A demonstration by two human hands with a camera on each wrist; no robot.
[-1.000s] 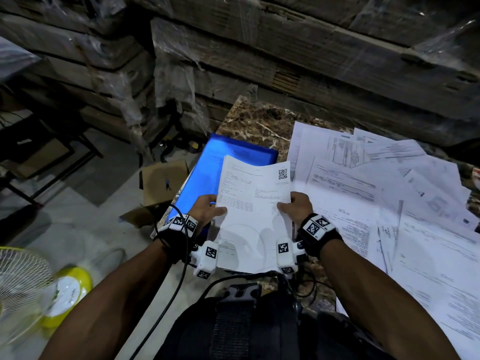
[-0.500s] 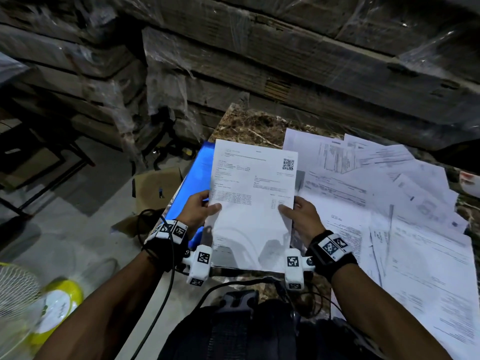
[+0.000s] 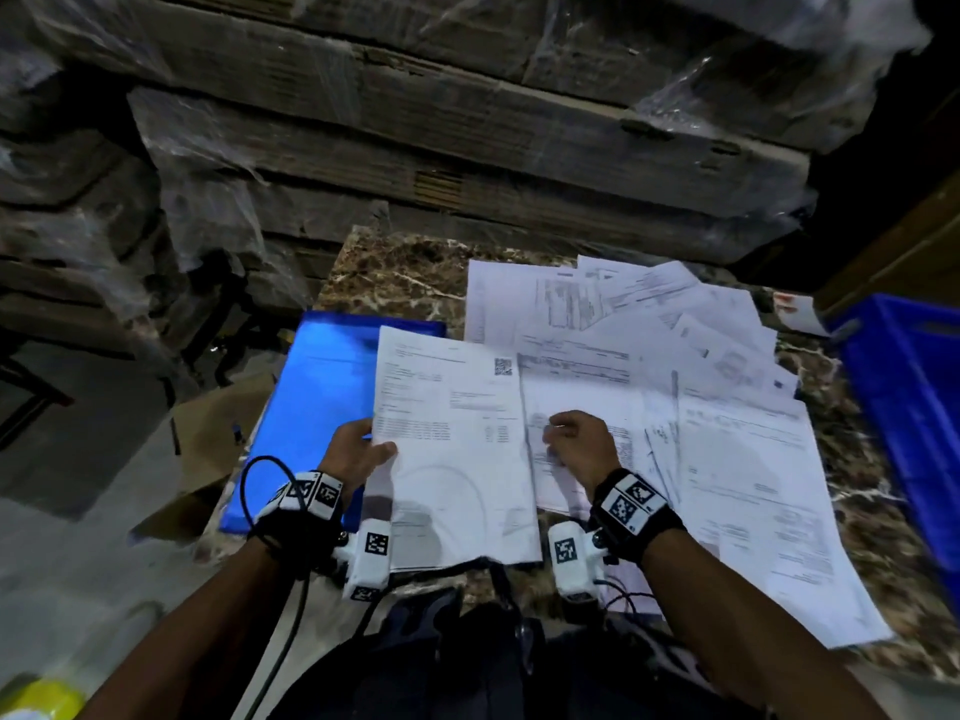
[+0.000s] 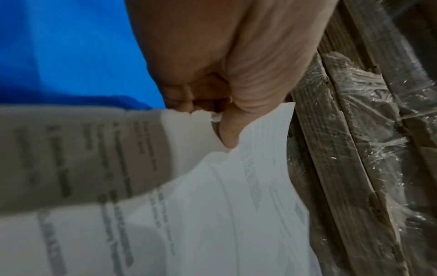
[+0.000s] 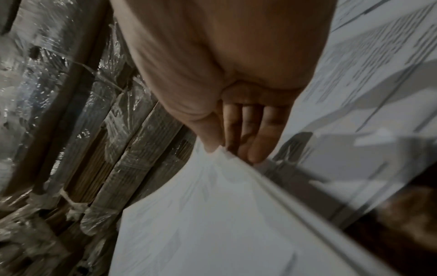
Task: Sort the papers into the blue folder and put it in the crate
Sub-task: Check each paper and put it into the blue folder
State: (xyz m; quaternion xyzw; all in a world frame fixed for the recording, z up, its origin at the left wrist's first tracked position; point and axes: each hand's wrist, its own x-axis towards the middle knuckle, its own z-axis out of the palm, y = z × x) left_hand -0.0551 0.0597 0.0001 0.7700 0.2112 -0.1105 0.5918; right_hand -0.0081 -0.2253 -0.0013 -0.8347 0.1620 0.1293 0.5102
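- Left hand (image 3: pixel 358 452) pinched the printed sheet (image 3: pixel 452 444) at its left edge — thumb on top.
- Right hand (image 3: pixel 582 444), just right of the sheet, hung loosely curled, gripping nothing.
- Blue folder (image 3: pixel 317 407) lay left of the sheet, partly under it.
- Loose papers (image 3: pixel 727 407) spread right of the sheet — blue crate (image 3: pixel 904 376) beyond them.

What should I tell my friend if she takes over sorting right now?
Left hand pinches the stack of papers, held over the blue folder.
Right hand is off the stack, fingers loosely curled, holding nothing, above the loose papers spread on the table.
Blue crate stands at the right.
Left to do: gather the rest, fill the folder, put it in the crate.
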